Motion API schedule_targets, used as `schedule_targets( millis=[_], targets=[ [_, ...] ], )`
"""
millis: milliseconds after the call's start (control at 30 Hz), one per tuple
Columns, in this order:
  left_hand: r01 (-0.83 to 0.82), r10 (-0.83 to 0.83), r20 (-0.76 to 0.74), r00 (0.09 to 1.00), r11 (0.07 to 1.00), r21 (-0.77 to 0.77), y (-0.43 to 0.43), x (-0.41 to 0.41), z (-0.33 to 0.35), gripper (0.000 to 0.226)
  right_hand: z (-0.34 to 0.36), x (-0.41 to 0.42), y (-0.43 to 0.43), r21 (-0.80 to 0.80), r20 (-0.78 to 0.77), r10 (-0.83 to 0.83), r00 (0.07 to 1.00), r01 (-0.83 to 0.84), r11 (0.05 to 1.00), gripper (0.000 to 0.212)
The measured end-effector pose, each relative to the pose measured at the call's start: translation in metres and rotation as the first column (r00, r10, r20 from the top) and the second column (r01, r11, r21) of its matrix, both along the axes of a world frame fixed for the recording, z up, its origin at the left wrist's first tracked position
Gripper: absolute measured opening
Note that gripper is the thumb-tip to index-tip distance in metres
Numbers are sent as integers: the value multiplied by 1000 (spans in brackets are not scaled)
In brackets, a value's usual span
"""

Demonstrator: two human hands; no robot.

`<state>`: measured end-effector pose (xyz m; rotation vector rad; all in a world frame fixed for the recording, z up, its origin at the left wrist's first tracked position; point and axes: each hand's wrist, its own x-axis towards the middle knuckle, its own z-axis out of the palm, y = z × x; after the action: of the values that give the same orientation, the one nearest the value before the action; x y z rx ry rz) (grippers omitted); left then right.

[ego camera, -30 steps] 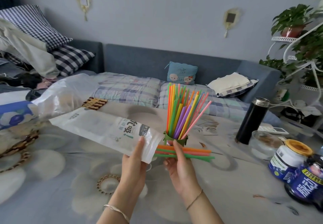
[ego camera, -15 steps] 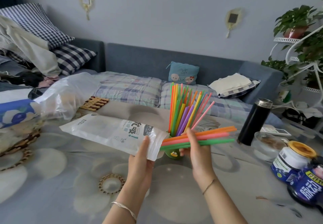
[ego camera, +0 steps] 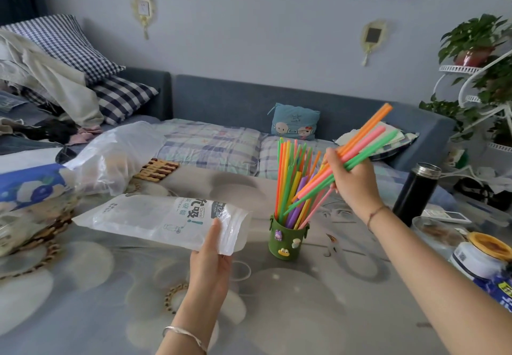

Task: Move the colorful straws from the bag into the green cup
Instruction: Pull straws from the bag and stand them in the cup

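A green cup (ego camera: 286, 239) with small charms stands on the table, holding several colorful straws (ego camera: 288, 177) upright. My right hand (ego camera: 356, 180) is above and to the right of the cup, shut on a small bundle of straws (ego camera: 365, 140), orange, pink and green, tilted with their lower ends over the cup's mouth. My left hand (ego camera: 212, 257) grips the open end of the clear plastic straw bag (ego camera: 155, 219), which lies flat to the left of the cup and looks empty.
A black thermos (ego camera: 415, 194), a glass dish (ego camera: 440, 231) and jars (ego camera: 482, 257) stand at the right. A crumpled plastic bag (ego camera: 110, 158) and woven coasters (ego camera: 158, 169) lie at the back left. A sofa with cushions runs behind the table.
My right hand pulled the bundle of straws out of the bag, raised it up and to the right, and tilted it toward the cup. The left hand still holds the bag.
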<state>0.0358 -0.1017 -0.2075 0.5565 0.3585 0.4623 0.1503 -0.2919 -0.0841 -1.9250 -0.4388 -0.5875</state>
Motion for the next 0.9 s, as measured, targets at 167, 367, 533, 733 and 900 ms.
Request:
schedule_targets(
  millis=[167,367,533,733,900],
  targets=[
    [26,-26,14,1000,999,18,4,0,-3,45,-11,12,14,-229,4,39,999,-37,973,37],
    [22,-23,18,1000,999,30,7,0,-2,41,-24,22,26,-359,-77,41,996,-66,931,39],
    [27,-28,11,1000,999,37,8,0,-3,41,-34,28,34,-471,-231,37,972,-145,870,20],
    [25,-25,13,1000,999,32,9,2,-2,39,-13,31,34,-230,-135,-8,991,-24,973,41],
    [36,-36,13,999,999,28,9,2,-4,43,-4,31,41,-342,-63,-39,997,15,940,46]
  ],
)
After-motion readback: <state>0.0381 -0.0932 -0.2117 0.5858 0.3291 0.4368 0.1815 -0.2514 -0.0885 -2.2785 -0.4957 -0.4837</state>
